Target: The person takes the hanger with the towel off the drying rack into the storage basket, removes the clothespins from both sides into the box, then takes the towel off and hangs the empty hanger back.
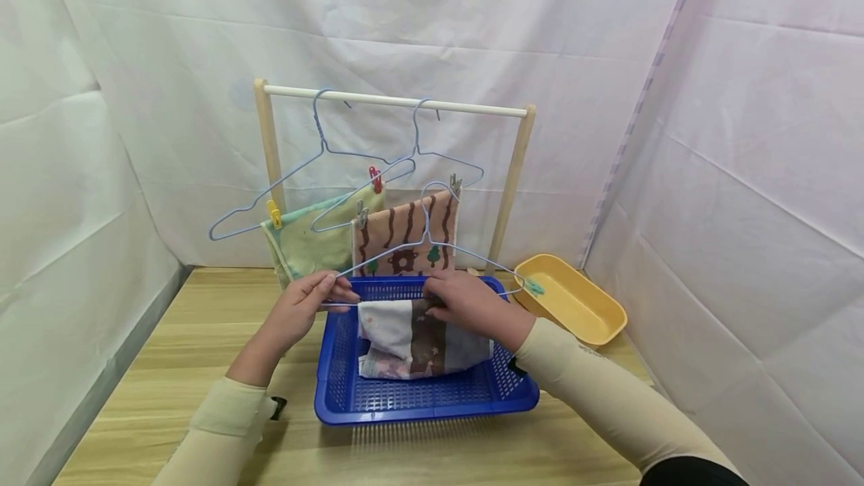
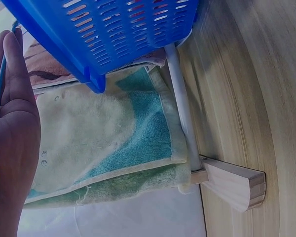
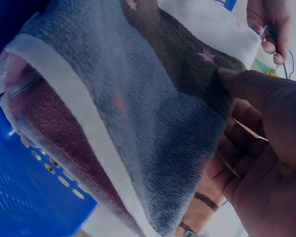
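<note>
A blue wire hanger (image 1: pixel 427 235) is held up over a blue plastic basket (image 1: pixel 432 417) in the head view. Its left end is pinched between the thumb and fingers of my left hand (image 1: pixel 304 310). From its bottom bar hangs a small white, brown and grey towel (image 1: pixel 388 317) with pink stars, reaching down into the basket. My right hand (image 1: pixel 475 306) pinches the towel's upper edge at the bar. In the right wrist view, the thumb presses on the towel's brown stripe (image 3: pixel 182 54), while a pink inner side (image 3: pixel 54 118) shows at the open fold.
Behind the basket stands a wooden rack (image 1: pixel 513 178) with two more blue hangers. A yellow-green towel (image 1: pixel 310 238) and a brown patterned towel (image 1: pixel 385 235) hang there by clothespins. A yellow tub (image 1: pixel 574 306) with green clothespins (image 1: pixel 533 287) sits at the right.
</note>
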`<state>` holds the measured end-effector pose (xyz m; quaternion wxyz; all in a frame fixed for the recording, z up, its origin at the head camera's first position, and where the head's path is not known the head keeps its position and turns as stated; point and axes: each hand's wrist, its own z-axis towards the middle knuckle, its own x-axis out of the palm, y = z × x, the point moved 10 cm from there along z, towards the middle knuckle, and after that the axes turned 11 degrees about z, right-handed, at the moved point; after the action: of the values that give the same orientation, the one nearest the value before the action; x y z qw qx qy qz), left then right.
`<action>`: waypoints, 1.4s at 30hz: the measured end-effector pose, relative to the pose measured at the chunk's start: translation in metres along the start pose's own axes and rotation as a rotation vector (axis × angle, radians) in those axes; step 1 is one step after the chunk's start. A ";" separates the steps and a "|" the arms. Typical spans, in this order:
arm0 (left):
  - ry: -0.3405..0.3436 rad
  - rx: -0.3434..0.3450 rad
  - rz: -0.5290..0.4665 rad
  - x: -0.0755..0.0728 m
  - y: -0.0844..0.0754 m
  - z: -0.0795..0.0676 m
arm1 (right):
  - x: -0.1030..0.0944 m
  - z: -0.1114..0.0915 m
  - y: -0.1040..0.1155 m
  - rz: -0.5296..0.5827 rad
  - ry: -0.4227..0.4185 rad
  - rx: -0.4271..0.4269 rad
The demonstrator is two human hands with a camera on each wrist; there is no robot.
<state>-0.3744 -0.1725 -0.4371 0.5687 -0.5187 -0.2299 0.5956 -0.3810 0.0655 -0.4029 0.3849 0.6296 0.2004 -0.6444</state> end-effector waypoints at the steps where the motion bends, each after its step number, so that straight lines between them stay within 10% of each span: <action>1: 0.000 -0.001 0.002 0.000 0.000 0.000 | 0.000 0.000 0.000 0.005 -0.003 -0.003; 42: -0.006 0.019 0.009 -0.001 0.000 0.001 | -0.036 -0.002 0.009 0.087 -0.183 -0.077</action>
<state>-0.3751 -0.1730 -0.4362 0.5701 -0.5126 -0.2235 0.6019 -0.3764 0.0699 -0.3662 0.4530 0.5611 0.1616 -0.6737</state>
